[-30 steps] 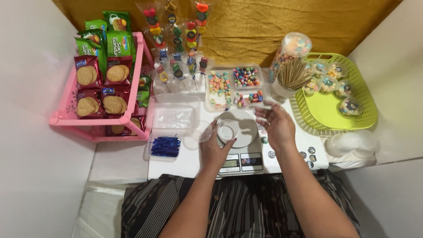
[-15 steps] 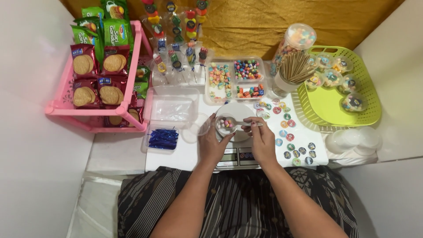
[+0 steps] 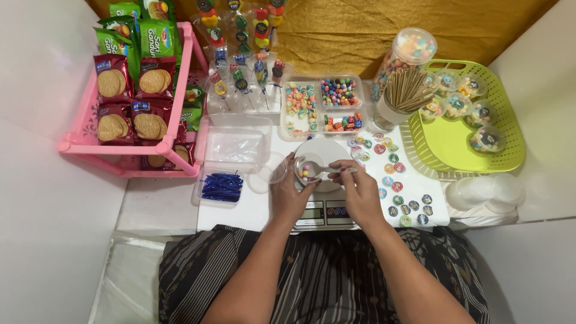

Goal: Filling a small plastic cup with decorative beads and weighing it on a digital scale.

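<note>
- We see a small clear cup (image 3: 307, 170) standing upright, mouth up, over the white platform of a kitchen scale (image 3: 327, 180); a few coloured candies lie in its bottom.
- Our left hand (image 3: 291, 192) grips the cup, its fingers curled round the near and left wall.
- Our right hand (image 3: 359, 191) pinches a small spoon (image 3: 329, 171) between thumb and fingertips; the spoon's long axis runs left to right, its bowl pointing left into the cup's mouth.
- We count one cup in hand, one spoon and one scale; a second clear cup (image 3: 277, 168) lies just left of the left hand.
- Right of the scale, round stickers (image 3: 393, 180) are scattered over the white table (image 3: 252, 210); they are too many and too small for a sure count.
- Behind the scale sits a clear divided tray (image 3: 324, 108) with three compartments of coloured sweets.
- Further right we see a cup of wooden sticks (image 3: 408, 93), a tall jar of sweets (image 3: 405, 57) and a green basket (image 3: 462, 144) holding about six filled, lidded cups.
- To the left lie an empty clear box (image 3: 236, 144) and a lower box of blue twist ties (image 3: 222, 186); beyond them stands a pink rack (image 3: 129, 150) of biscuit packets.
- Candy skewers (image 3: 240, 66) stand at the back.
- Nothing stands between the hands and the cup.
</note>
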